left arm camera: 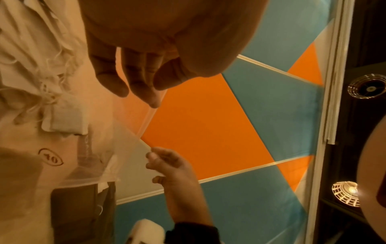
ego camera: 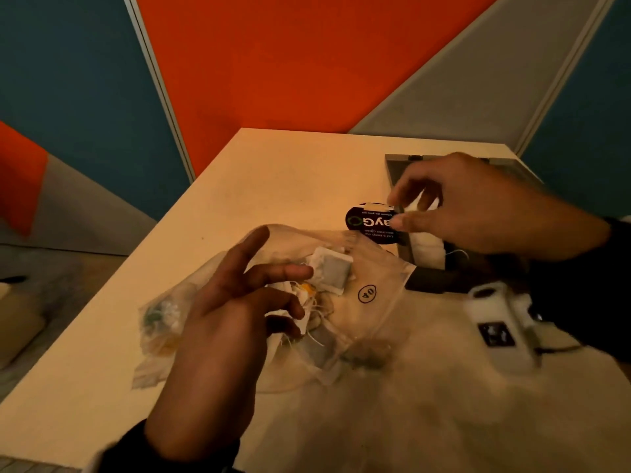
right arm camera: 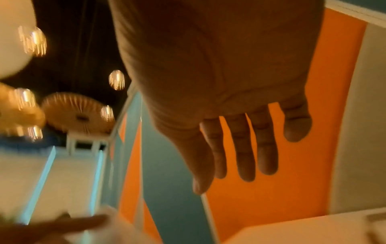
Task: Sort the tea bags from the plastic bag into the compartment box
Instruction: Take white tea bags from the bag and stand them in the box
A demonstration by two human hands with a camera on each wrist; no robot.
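Note:
A clear plastic bag marked "04" lies crumpled on the table, with several tea bags and tangled strings inside. One square tea bag lies near the bag's mouth. My left hand hovers over the bag with its fingers loosely spread, and the forefinger tip is next to that tea bag. The left wrist view shows those fingers hanging relaxed and holding nothing. My right hand is over the near left corner of the grey compartment box. Its fingers are straight and empty. White tea bags lie in the box.
A round black sticker lies on the pale table between the bag and the box. The table's left edge runs diagonally, with floor below it. Orange, teal and grey wall panels stand behind. A white wrist camera sits on my right forearm.

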